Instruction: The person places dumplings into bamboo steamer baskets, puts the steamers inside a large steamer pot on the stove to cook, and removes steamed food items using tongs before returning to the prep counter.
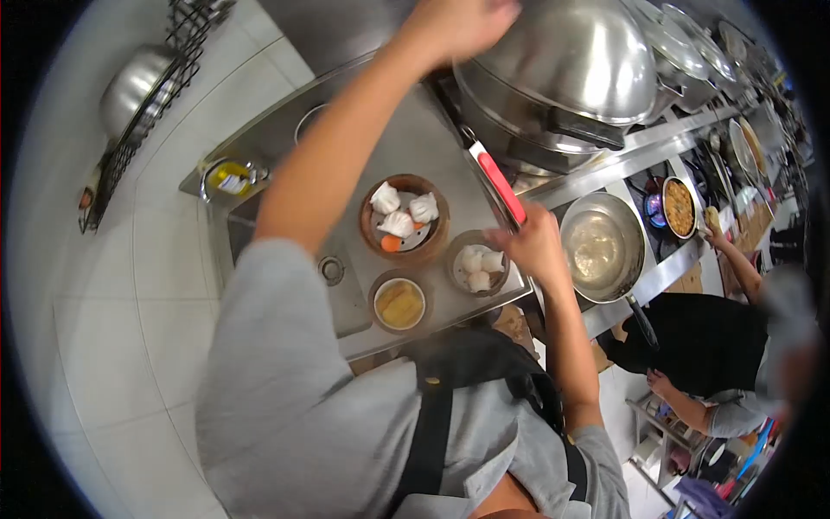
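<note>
Left hand (462,35), head view: far out past the desk (415,138), beside the domed lid (553,60) of the pot (506,130). Blurred; no telling whether wide or narrow, nor whether in contact with the lid. Right hand (538,246) nearer, at one end of a red tool (500,183), fingers close by a small basket (458,281). Too smeared to settle firm hold or light touch. Tool slanted up toward the pot, red sleeve presumably there for grip.

On the desk: wide basket (413,257), white dumplings (398,225) in a single layer, likely against crushing. Small basket of white pieces (473,259) and dish (420,319) of yellow rolls (400,304) along the near edge, probably for short reach.

To the right: pan (603,251), handle turned outward, likely away from heat. Beyond, another person's hand (714,229) at a second pan (679,208), perhaps steadying by the handle.
</note>
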A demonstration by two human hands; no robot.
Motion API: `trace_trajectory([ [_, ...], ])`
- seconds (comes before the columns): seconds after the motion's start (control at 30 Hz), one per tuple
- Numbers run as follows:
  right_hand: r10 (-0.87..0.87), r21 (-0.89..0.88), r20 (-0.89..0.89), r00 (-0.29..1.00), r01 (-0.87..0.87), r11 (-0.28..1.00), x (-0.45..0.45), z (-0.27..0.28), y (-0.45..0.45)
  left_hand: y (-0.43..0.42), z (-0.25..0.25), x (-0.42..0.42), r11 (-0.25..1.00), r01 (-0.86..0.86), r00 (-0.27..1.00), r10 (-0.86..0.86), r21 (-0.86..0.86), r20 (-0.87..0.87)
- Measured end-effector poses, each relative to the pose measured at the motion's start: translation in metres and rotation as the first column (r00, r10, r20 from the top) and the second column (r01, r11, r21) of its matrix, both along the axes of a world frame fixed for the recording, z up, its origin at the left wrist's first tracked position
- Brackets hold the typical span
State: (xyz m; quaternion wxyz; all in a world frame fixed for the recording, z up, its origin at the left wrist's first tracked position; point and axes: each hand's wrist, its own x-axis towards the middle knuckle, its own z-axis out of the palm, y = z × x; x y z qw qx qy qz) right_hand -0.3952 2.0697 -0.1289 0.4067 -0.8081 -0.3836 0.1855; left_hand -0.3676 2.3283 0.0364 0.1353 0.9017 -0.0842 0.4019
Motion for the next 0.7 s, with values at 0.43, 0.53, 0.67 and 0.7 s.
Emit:
trace_trajectory([
  [0.43,0.412,-0.125,0.347,0.842,-0.394,0.911,-0.025,0.015,0.109,-0.101,-0.178,-0.233,0.54,-0.819,0.551,0.65,-0.191,-0.523],
  [0.53,0.475,-0.254,0.383,0.792,-0.404,0.879,-0.039,0.015,0.11,-0.095,-0.173,-0.224,0.525,-0.848,0.445,0.623,-0.077,-0.643],
  [0.67,0.485,-0.257,0.48,0.732,-0.411,0.875,-0.046,-0.003,0.114,-0.093,-0.177,-0.227,0.553,-0.829,0.496,0.658,-0.083,-0.567],
  [0.7,0.487,-0.26,0.487,0.725,-0.412,0.874,-0.046,-0.004,0.116,-0.089,-0.178,-0.229,0.556,-0.825,0.503,0.642,-0.101,-0.579],
])
